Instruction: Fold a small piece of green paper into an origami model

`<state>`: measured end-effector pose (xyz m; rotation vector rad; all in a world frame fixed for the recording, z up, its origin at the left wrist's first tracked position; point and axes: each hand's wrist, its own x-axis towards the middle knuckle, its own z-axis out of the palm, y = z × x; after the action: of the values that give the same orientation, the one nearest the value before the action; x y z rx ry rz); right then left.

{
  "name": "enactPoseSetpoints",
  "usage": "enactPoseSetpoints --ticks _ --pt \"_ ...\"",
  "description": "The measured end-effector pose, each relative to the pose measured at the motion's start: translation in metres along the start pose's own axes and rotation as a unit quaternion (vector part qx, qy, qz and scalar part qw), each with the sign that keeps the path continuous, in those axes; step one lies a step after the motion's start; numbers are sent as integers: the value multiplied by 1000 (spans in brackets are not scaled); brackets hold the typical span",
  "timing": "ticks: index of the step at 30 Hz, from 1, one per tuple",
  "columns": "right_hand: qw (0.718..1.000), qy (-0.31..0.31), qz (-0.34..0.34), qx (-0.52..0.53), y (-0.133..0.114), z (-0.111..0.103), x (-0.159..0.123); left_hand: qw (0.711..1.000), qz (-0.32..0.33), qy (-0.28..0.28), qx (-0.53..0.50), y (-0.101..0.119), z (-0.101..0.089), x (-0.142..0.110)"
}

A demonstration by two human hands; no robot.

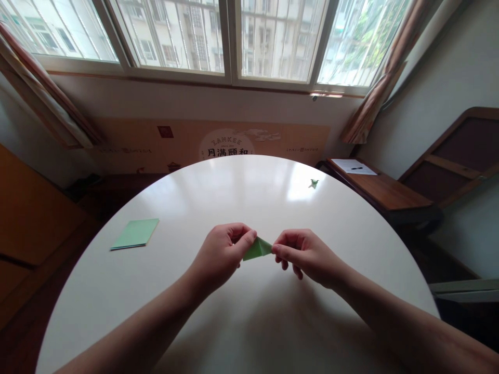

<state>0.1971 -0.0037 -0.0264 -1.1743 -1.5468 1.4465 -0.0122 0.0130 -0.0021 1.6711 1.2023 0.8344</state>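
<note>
Green folded paper (252, 252) is pinched from both sides, over the middle of the near half of the round white tabletop (187, 200). Its upper left part is gripped by the left hand (225, 250), whose thumb is laid flat along the near face while the fingers are mostly hidden behind. Its pointed right end is nipped between thumb and forefinger of the right hand (306, 252); the remaining fingers of that hand are loosely curled beneath. The paper is slightly tilted, and its near face is crossed by a crease closer to the right end. Whether the surface below is touched by the paper cannot be told.

To the left, well apart from the hands, a stack of light green paper squares (135, 233) is laid near the rim. Toward the far right edge, a small green folded figure (314, 183) is placed within a bright patch of reflected window light.

Beyond the rim on the right, a white sheet (351, 167) and a dark pen (357, 168) are carried by a low wooden side table (401, 193). Behind everything, a tan printed banner (273, 144) is spread along the wall below a barred window (280, 41), which is flanked by patterned curtains (364, 114).
</note>
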Motion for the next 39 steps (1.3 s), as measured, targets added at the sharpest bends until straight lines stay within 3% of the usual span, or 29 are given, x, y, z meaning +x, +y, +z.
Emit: enactPoseSetpoints --ticks 4,7,9,11,13,19,23,27,30,33,39 --pt "1000 4 3 3 -1 -1 0 997 26 70 1 -2 -3 3" --pt "1000 18 3 10 -2 -1 0 976 104 174 80 1 -5 0" --pt "999 37 -9 9 -2 0 1 956 159 198 144 3 -4 -4" --pt "997 67 -36 -6 -1 1 1 953 184 161 178 6 -2 -8" --pt "991 104 -81 -38 0 3 0 967 169 96 168 8 1 -11" --pt "942 187 -232 -155 0 11 -6 999 22 -28 -7 6 9 -9" --pt "911 182 -292 -228 -1 15 -9 992 -21 -61 -107 4 13 -7" --pt "879 175 -337 -289 -2 17 -9 989 -24 -53 -137 4 14 -6" --pt "893 174 -324 -258 -2 17 -8 987 -40 -54 -144 4 11 -4" --pt "934 178 -261 -166 0 13 -7 988 -63 -85 -116 5 7 -3" --pt "978 100 -176 -57 -1 7 -5 987 -32 -155 29 7 5 -7"
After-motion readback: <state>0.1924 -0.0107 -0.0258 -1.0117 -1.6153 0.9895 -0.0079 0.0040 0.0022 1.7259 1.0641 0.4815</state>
